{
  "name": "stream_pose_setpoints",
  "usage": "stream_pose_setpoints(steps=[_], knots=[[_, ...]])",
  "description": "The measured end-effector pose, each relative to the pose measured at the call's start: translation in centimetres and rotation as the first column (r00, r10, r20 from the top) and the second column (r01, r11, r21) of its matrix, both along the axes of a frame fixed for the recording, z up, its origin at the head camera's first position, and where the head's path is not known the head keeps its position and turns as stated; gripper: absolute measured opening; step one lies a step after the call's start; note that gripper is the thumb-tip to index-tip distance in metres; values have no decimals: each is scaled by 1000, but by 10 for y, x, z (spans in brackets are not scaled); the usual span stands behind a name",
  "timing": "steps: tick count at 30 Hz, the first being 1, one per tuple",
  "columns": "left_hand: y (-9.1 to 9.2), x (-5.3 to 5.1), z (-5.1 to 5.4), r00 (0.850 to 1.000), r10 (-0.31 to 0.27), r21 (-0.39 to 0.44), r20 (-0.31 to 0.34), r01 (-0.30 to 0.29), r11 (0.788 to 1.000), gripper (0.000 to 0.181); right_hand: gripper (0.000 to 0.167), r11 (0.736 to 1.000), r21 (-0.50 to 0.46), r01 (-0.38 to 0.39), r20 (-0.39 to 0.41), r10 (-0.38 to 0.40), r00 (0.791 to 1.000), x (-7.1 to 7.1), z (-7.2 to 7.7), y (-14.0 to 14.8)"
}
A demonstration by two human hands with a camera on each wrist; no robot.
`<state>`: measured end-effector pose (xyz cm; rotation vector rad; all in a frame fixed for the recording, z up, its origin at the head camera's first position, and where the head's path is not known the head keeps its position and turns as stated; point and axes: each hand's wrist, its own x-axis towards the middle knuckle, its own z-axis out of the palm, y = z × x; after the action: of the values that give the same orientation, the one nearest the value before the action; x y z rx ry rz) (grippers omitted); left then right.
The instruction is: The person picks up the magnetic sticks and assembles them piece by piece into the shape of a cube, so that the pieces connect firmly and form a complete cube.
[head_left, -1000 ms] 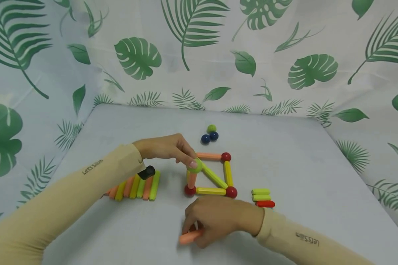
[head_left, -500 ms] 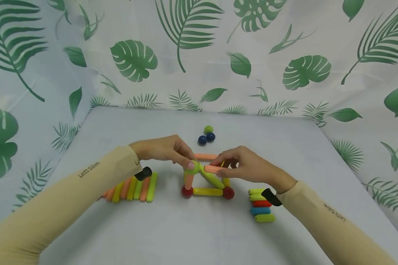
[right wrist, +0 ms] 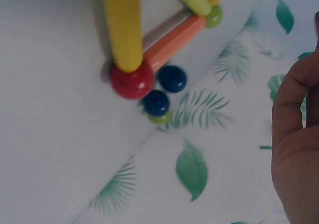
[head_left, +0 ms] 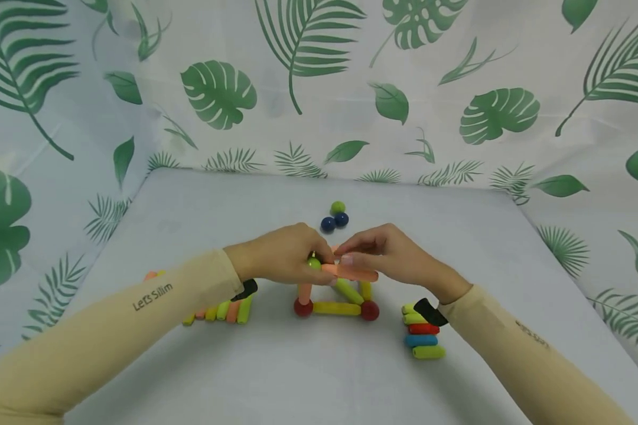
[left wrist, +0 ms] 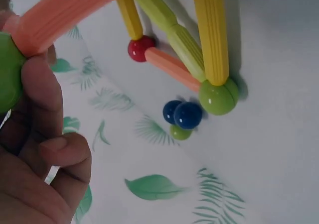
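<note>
My left hand (head_left: 284, 257) holds a green ball (head_left: 313, 263) atop an upright orange rod (head_left: 304, 293); its thumb reaches the near end of another orange rod (head_left: 358, 273). That second rod lies roughly level in the pinch of my right hand (head_left: 393, 257). Whether it touches the ball is hidden by the fingers. Below is a flat frame of rods and balls: red balls (head_left: 370, 310) at the front corners, a yellow rod (head_left: 337, 308) between them and a yellow-green diagonal rod (head_left: 349, 291). In the left wrist view, a green corner ball (left wrist: 219, 95) joins several rods.
Two dark blue balls (head_left: 328, 224) and a green ball (head_left: 338, 207) lie behind the frame. A row of orange, yellow and green rods (head_left: 234, 310) is partly under my left forearm. Short pieces, including a blue one (head_left: 421, 340), lie stacked at the right.
My right hand has brought the orange rod from the table's front to above the frame, beside the held ball. My left hand has turned, its thumb now at that rod's end.
</note>
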<state>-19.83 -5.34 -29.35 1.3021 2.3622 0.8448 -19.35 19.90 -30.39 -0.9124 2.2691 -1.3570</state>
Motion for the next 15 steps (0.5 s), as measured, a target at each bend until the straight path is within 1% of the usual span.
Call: stream_pose_setpoints(steps=[2,4,6,9,10,12,14,15], knots=[[2,3,0,997,6,-10,-71,-6,1000,13,25,997,-12,72,-3,-72,997,-10,-2,3],[3,4,0,993,23,-21,-119,-26,999,16,34,987,-32,158,-9,-159,987,-21,-5,8],[2,5,-1,990,48,-30,-135,-52,998,19,42,968,-53,246,4,-246,969,-33,-10,13],[1,6,-6,986,88,-50,-143,-96,994,20,48,939,-39,343,26,-342,939,-47,-19,18],[2,6,-8,984,94,-58,-148,-104,993,21,48,931,-27,365,30,-365,931,-51,-23,18],[2,8,-13,980,100,-78,-172,-114,990,21,46,921,13,390,22,-390,920,-59,-29,18],[3,10,-17,974,94,-84,-205,-113,990,20,42,916,95,389,-25,-388,921,-64,-35,16],[3,10,-19,972,90,-82,-219,-110,991,20,41,915,139,379,-54,-375,925,-66,-37,14]])
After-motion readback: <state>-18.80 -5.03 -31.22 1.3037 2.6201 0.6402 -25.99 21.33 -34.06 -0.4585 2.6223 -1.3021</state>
